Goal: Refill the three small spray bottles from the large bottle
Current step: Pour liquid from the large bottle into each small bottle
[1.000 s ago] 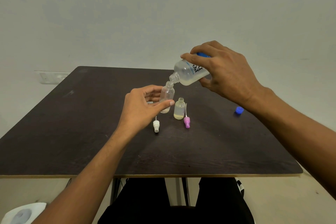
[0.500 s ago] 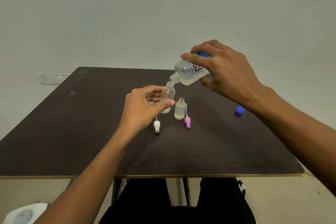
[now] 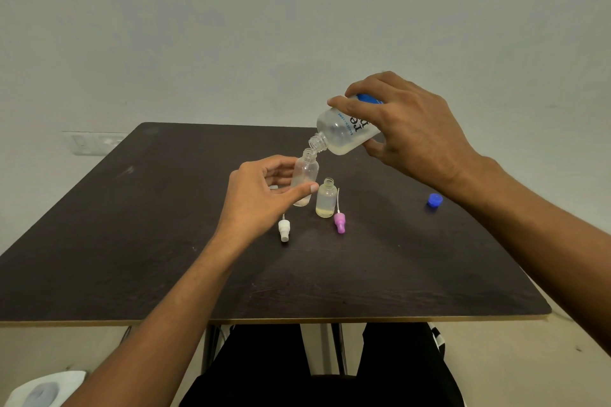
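Note:
My right hand point(image 3: 413, 135) grips the large clear bottle point(image 3: 344, 132), tilted with its open neck down over the mouth of a small clear bottle point(image 3: 305, 175). My left hand point(image 3: 261, 198) holds that small bottle slightly tilted on the dark table point(image 3: 132, 225). A second small bottle point(image 3: 325, 198) stands open just to its right, with pale yellow liquid at its bottom. A white spray head point(image 3: 284, 230) and a pink spray head point(image 3: 339, 221) lie in front of them. A third small bottle is not visible.
The large bottle's blue cap point(image 3: 434, 200) lies on the table to the right, under my right forearm. A white wall socket point(image 3: 92, 142) sits behind the table's left edge. A white object point(image 3: 43, 390) lies on the floor at lower left.
The large bottle's neck has dipped slightly lower toward the small bottle's mouth. Both hands have stayed in nearly the same place.

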{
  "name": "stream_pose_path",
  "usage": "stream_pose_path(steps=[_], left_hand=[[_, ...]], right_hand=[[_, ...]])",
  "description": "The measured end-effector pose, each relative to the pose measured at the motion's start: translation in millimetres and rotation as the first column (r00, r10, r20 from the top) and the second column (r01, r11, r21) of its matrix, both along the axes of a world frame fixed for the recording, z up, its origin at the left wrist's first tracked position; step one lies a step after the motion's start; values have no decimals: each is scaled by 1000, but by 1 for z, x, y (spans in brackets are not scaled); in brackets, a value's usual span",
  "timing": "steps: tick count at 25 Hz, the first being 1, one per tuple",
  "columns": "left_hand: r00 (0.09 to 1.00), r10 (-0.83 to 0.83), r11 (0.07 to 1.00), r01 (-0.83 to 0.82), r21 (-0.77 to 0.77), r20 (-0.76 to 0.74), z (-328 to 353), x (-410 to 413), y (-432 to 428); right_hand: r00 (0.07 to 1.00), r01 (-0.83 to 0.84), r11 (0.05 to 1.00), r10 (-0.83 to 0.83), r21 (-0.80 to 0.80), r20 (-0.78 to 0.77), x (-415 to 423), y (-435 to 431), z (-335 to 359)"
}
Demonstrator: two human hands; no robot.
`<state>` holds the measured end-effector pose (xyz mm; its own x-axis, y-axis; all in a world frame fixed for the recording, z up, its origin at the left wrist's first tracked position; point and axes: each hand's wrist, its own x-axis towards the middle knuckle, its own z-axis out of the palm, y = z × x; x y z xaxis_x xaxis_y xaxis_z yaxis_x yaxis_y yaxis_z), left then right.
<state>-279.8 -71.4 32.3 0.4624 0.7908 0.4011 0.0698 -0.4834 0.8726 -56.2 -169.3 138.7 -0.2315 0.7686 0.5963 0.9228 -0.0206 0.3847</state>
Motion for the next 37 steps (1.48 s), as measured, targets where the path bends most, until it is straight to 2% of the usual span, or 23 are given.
stream_pose_path(steps=[22,37], left_hand=[[1000,8,1000,-8,-1,4,-1,0,0],[1000,1,1000,-2,8,19,-5,-1,0]], right_hand=[[1000,-25,999,24,27,17,-4,-4,4],[1000,-18,1000,18,-15,15,-6,-2,3]])
